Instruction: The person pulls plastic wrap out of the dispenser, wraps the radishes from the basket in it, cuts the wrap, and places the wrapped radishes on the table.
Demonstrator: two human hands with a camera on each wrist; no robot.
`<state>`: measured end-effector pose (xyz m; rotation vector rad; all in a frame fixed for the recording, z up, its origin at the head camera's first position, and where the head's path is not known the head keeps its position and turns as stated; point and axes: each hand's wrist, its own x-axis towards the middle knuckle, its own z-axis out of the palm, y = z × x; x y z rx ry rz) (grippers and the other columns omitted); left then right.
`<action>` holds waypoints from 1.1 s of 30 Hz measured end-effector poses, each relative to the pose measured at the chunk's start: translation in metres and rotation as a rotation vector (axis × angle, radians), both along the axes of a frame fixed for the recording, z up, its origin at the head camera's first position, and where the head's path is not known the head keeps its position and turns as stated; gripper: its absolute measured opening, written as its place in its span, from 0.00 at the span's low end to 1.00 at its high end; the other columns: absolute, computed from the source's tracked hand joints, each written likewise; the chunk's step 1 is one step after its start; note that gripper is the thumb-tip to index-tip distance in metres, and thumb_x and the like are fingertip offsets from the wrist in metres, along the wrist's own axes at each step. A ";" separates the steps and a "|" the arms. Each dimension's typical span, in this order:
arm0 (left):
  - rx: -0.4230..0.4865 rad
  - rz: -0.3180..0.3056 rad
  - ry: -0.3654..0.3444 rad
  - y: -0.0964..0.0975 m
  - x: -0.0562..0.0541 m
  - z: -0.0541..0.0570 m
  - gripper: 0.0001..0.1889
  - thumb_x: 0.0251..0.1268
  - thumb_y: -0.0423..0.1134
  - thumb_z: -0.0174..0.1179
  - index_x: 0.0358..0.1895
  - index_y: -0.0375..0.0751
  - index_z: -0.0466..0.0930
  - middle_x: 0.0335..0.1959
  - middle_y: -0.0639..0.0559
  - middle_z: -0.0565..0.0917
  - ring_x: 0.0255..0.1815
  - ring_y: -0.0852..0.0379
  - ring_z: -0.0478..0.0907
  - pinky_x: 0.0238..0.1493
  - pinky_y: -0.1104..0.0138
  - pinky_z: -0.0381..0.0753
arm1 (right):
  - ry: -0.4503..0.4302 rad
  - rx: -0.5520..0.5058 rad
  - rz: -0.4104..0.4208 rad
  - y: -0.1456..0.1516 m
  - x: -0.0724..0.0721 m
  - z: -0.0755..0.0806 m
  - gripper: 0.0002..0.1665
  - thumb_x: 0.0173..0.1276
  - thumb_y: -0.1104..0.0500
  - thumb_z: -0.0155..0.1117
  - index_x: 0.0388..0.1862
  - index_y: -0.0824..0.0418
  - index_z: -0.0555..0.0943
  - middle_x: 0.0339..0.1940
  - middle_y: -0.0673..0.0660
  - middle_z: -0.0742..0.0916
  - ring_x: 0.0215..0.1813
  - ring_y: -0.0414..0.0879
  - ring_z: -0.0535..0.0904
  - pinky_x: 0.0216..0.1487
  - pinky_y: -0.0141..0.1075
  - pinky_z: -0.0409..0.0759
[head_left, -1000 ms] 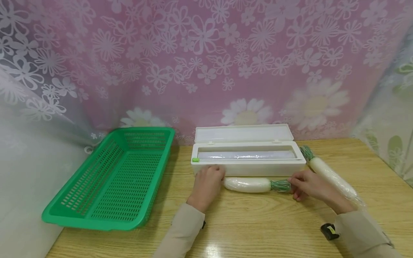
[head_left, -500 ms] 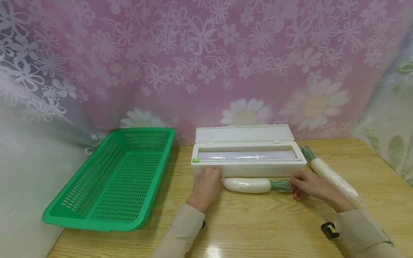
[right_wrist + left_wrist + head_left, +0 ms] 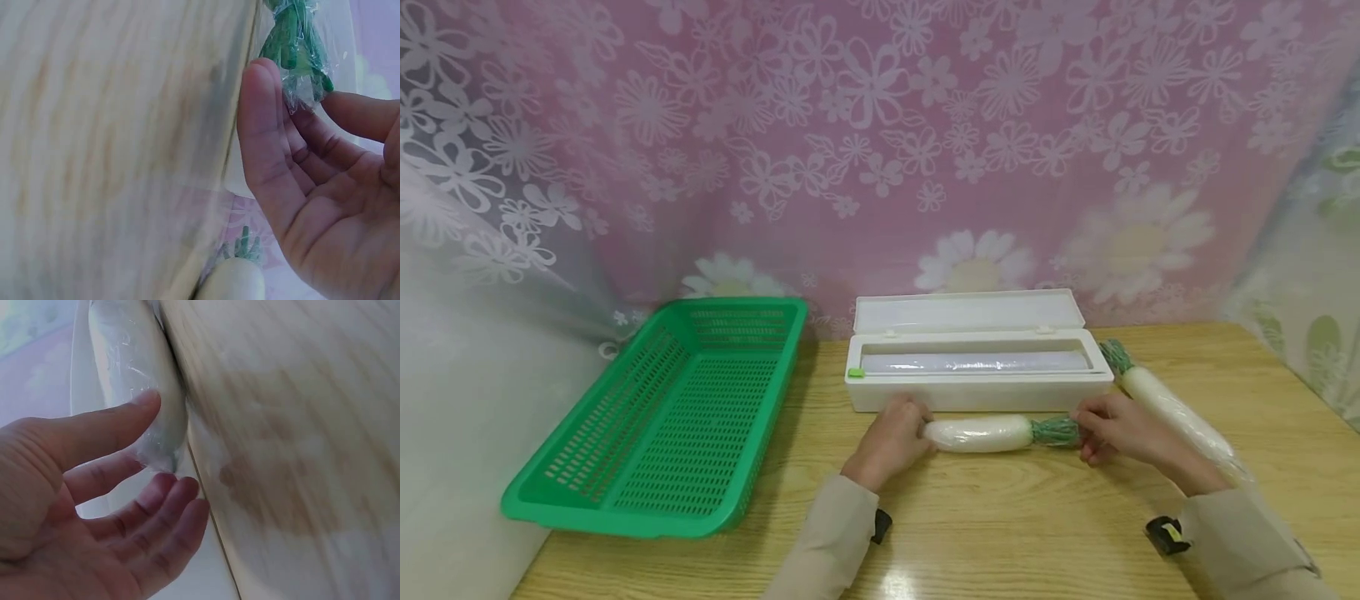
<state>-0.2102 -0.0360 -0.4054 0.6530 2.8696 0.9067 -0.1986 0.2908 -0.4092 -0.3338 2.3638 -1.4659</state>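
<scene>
A white daikon radish (image 3: 981,435) in clear plastic film lies on the table, its green stem end pointing right. At its root tip is my left hand (image 3: 891,439); in the left wrist view the thumb (image 3: 128,422) presses the film and the index finger lies behind, so the tip is pinched. The other fingers are loosely bent off it. My right hand (image 3: 1123,429) pinches the wrapped green stems (image 3: 294,53) between thumb and fingers. Just behind the radish stands a white cling film box (image 3: 981,396), lid up, with the film roll (image 3: 973,362) inside.
Another wrapped daikon (image 3: 1176,417) lies slanted to the right of the box, partly behind the right forearm. A green plastic basket (image 3: 760,433) stands on the left. A floral curtain (image 3: 880,167) hangs behind the wooden table (image 3: 1000,533).
My left hand has moved slightly right and taken the root tip between thumb and finger. The daikon has shifted a little toward me. My right hand stays at the stems.
</scene>
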 end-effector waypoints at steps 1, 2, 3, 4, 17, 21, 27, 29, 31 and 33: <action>-0.001 0.004 -0.016 0.000 0.001 0.000 0.14 0.53 0.29 0.77 0.43 0.29 0.88 0.45 0.44 0.81 0.49 0.52 0.77 0.52 0.64 0.79 | 0.009 0.003 0.000 0.000 0.000 0.001 0.18 0.81 0.69 0.44 0.30 0.74 0.73 0.25 0.59 0.82 0.26 0.44 0.83 0.29 0.40 0.86; 0.002 0.002 -0.032 0.000 0.001 0.000 0.14 0.53 0.30 0.77 0.43 0.29 0.88 0.46 0.45 0.81 0.48 0.53 0.76 0.51 0.65 0.79 | 0.021 0.005 0.002 0.001 0.001 0.002 0.17 0.81 0.69 0.44 0.30 0.75 0.73 0.25 0.59 0.82 0.26 0.44 0.83 0.29 0.40 0.86; 0.007 -0.007 -0.046 0.000 0.002 0.000 0.14 0.54 0.30 0.77 0.44 0.30 0.88 0.45 0.46 0.81 0.46 0.54 0.75 0.49 0.66 0.79 | 0.031 0.011 0.002 0.001 0.001 0.003 0.17 0.81 0.69 0.44 0.31 0.75 0.74 0.25 0.59 0.82 0.26 0.44 0.83 0.29 0.40 0.86; 0.022 -0.020 -0.065 0.000 0.002 0.000 0.14 0.54 0.30 0.76 0.43 0.30 0.87 0.44 0.47 0.81 0.44 0.56 0.75 0.47 0.68 0.78 | 0.042 0.023 -0.001 0.002 0.002 0.004 0.17 0.81 0.69 0.44 0.31 0.75 0.74 0.26 0.58 0.81 0.26 0.45 0.83 0.29 0.40 0.86; 0.257 -0.165 -0.248 0.013 0.005 0.005 0.16 0.60 0.32 0.74 0.49 0.36 0.82 0.33 0.55 0.81 0.32 0.64 0.74 0.36 0.71 0.76 | 0.100 0.136 -0.160 0.024 0.015 0.029 0.22 0.86 0.61 0.42 0.37 0.75 0.77 0.30 0.58 0.80 0.30 0.48 0.83 0.35 0.42 0.87; 0.325 -0.207 -0.280 0.021 0.007 0.002 0.16 0.60 0.32 0.73 0.50 0.38 0.81 0.33 0.55 0.80 0.31 0.64 0.74 0.31 0.72 0.75 | 0.113 0.144 -0.223 0.029 0.018 0.035 0.25 0.86 0.56 0.43 0.41 0.76 0.78 0.32 0.59 0.82 0.31 0.48 0.83 0.35 0.42 0.87; 0.428 -0.235 -0.353 0.031 0.011 -0.002 0.14 0.62 0.32 0.72 0.49 0.37 0.80 0.33 0.55 0.81 0.32 0.65 0.75 0.29 0.72 0.76 | 0.103 0.107 -0.306 0.034 0.021 0.038 0.30 0.85 0.53 0.45 0.58 0.84 0.72 0.38 0.60 0.83 0.34 0.40 0.82 0.36 0.41 0.87; 0.464 -0.239 -0.382 0.035 0.012 -0.004 0.14 0.64 0.33 0.71 0.50 0.36 0.80 0.33 0.55 0.81 0.32 0.66 0.76 0.29 0.72 0.77 | 0.087 0.061 -0.317 0.034 0.022 0.038 0.32 0.85 0.53 0.47 0.65 0.85 0.65 0.47 0.66 0.81 0.38 0.35 0.81 0.38 0.42 0.87; 0.494 -0.242 -0.403 0.038 0.012 -0.005 0.14 0.65 0.33 0.70 0.50 0.36 0.79 0.33 0.55 0.81 0.32 0.66 0.76 0.28 0.71 0.78 | 0.075 0.019 -0.311 0.034 0.023 0.036 0.36 0.84 0.54 0.49 0.72 0.84 0.56 0.56 0.71 0.77 0.41 0.31 0.80 0.41 0.44 0.87; 0.534 -0.238 -0.436 0.042 0.013 -0.005 0.14 0.66 0.33 0.69 0.51 0.36 0.78 0.34 0.55 0.81 0.32 0.64 0.78 0.28 0.70 0.80 | 0.064 -0.027 -0.296 0.033 0.022 0.035 0.40 0.84 0.54 0.50 0.76 0.82 0.49 0.58 0.70 0.77 0.44 0.30 0.81 0.43 0.45 0.87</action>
